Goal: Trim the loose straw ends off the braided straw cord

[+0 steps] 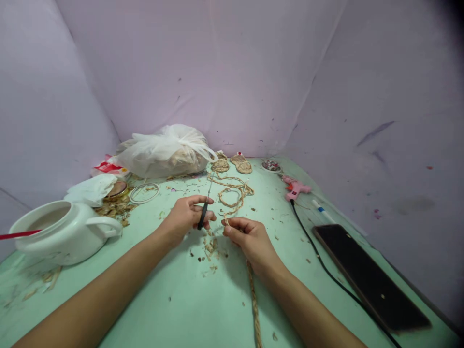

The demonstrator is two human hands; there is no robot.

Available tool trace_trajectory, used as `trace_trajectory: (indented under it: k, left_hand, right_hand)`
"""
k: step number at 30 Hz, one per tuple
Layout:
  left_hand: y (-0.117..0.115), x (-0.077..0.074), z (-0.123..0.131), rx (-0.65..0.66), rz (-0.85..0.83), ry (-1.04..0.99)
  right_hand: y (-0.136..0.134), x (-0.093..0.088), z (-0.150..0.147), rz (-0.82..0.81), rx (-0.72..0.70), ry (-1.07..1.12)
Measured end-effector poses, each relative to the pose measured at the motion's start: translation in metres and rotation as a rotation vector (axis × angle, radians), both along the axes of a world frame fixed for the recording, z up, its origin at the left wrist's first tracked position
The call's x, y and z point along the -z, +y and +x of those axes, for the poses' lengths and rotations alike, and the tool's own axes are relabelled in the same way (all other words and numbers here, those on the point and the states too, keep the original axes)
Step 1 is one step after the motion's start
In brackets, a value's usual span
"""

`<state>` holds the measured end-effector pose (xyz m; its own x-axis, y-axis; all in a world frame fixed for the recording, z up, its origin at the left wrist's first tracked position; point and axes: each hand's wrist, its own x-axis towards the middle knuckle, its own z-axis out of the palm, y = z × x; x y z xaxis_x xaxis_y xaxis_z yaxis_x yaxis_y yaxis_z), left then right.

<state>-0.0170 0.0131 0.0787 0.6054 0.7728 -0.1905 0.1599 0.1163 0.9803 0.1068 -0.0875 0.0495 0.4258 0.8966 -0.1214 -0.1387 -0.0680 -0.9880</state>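
My left hand [185, 216] is closed around the black handles of a small pair of scissors [203, 212], whose blades point up and away. My right hand [250, 238] pinches a braided straw rope [254, 309] that runs under the hand toward me. Beyond the fingers the rope [232, 191] loops loosely over the green table [188, 299]. Straw cuttings [211, 247] lie scattered between the two hands.
A white ceramic pot [61, 232] with a red stick stands at the left, near a wire ring [144, 193]. A white plastic bag [165, 151] and woven straw pieces [242, 164] lie at the back. At the right are a pink glue gun [295, 188] with its black cord and a dark phone [366, 275].
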Motion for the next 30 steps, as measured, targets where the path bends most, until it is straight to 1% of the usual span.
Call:
trace_trajectory:
  k: [3, 5, 7, 8, 10, 13, 16, 18, 21, 24, 26, 27, 28, 30]
  left_hand:
    - [-0.003, 0.004, 0.003, 0.026, -0.306, -0.049]
    - [-0.003, 0.008, 0.004, 0.059, -0.464, -0.101]
    - [-0.001, 0.010, 0.004, 0.077, -0.547, -0.167]
    - [0.001, 0.010, 0.003, 0.066, -0.550, -0.202]
    - [0.005, 0.010, 0.002, 0.003, -0.476, -0.257]
    - [0.015, 0.008, -0.002, -0.106, -0.290, -0.256]
    - [0.025, 0.008, -0.007, -0.166, -0.040, -0.208]
    - [0.029, 0.010, -0.009, -0.199, 0.145, -0.169]
    - [0.028, 0.017, -0.009, -0.208, 0.414, -0.101]
    - [0.019, 0.025, -0.005, -0.162, 0.616, -0.042]
    - [0.013, 0.028, -0.002, -0.159, 0.666, -0.021]
    - [0.011, 0.029, 0.000, -0.160, 0.660, -0.022]
    - [0.010, 0.030, 0.001, -0.157, 0.622, -0.035]
    - [0.012, 0.029, 0.001, -0.145, 0.463, -0.115]
  right_hand:
    - [-0.002, 0.003, -0.006, 0.054, -0.154, -0.002]
    - [-0.004, 0.004, -0.009, 0.088, -0.269, 0.002]
    - [-0.006, 0.003, -0.012, 0.081, -0.353, 0.017]
    - [-0.007, 0.002, -0.013, 0.065, -0.376, 0.018]
    - [-0.009, 0.000, -0.015, 0.047, -0.395, -0.014]
    - [-0.008, 0.001, -0.014, 0.038, -0.334, -0.074]
    - [-0.005, 0.005, -0.012, 0.007, -0.231, -0.084]
    - [-0.005, 0.006, -0.011, -0.004, -0.191, -0.091]
    - [-0.009, 0.002, -0.014, 0.021, -0.196, -0.101]
    - [-0.016, -0.005, -0.018, 0.081, -0.235, -0.049]
    - [-0.019, -0.009, -0.021, 0.118, -0.256, -0.017]
    - [-0.020, -0.010, -0.022, 0.128, -0.270, -0.018]
    - [-0.021, -0.012, -0.022, 0.125, -0.293, -0.030]
    - [-0.020, -0.013, -0.021, 0.074, -0.385, -0.028]
